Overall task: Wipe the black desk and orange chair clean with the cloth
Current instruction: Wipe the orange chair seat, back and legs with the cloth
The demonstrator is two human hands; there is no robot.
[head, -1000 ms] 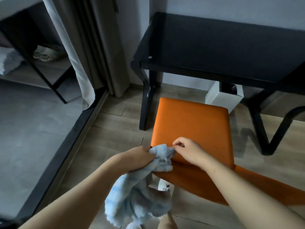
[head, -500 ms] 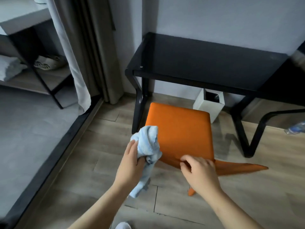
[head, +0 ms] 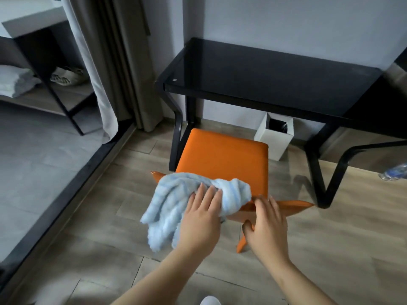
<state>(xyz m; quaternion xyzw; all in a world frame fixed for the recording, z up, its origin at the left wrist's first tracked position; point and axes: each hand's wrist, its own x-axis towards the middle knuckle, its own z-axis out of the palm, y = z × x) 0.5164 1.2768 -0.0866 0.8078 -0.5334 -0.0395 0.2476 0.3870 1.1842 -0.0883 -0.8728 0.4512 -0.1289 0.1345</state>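
A grey curtain [head: 110, 69] hangs at the left. The left hand [head: 201, 219] presses flat, fingers straight, on the pale blue cloth [head: 187, 201] draped over the orange chair [head: 222, 161] back. The right hand [head: 267, 221] grips that back's top edge. Behind stands the black tabletop [head: 275, 78], a white bin [head: 274, 135] beneath it.

The left hand [head: 201, 219] presses a light blue cloth [head: 176, 201] flat-fingered onto the near edge of the orange chair [head: 222, 159], part of the cloth hanging off toward the wooden floor [head: 105, 216]. The right hand [head: 267, 225] holds the chair's near edge, thumb underneath. Behind the chair stands the black glass counter [head: 264, 78], a white bin [head: 274, 135] beneath it. A curtain [head: 123, 62] hangs at left.
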